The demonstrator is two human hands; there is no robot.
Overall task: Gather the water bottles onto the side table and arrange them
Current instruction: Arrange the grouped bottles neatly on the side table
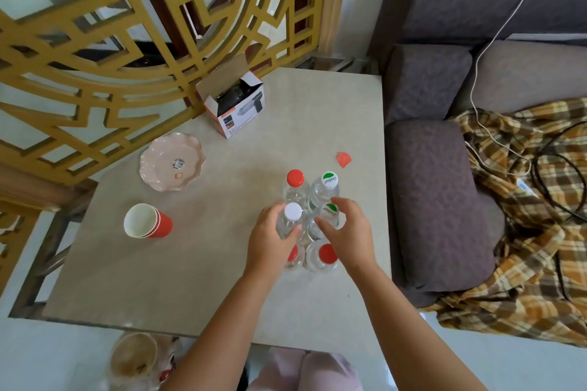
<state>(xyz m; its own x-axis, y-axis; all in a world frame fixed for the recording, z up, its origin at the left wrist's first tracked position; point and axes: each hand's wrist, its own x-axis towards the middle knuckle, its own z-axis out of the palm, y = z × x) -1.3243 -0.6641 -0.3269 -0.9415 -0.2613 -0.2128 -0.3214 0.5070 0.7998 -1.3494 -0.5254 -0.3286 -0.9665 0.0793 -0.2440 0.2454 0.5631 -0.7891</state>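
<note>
Several clear water bottles stand upright in a tight cluster of two columns on the beige side table (197,279). At the back are a red-capped bottle (295,178) and a green-and-white-capped bottle (329,180). In the middle row, my left hand (270,241) wraps around a white-capped bottle (293,212), and my right hand (346,232) holds a second green-and-white-capped bottle (329,210). Nearest me stand two red-capped bottles (327,253), the left one mostly hidden under my left hand.
A stack of red paper cups (147,221) lies on its side at the left. A pink scalloped plate (172,162) and an open cardboard box (235,105) sit further back. A small red scrap (343,159) lies near the sofa (438,200) on the right.
</note>
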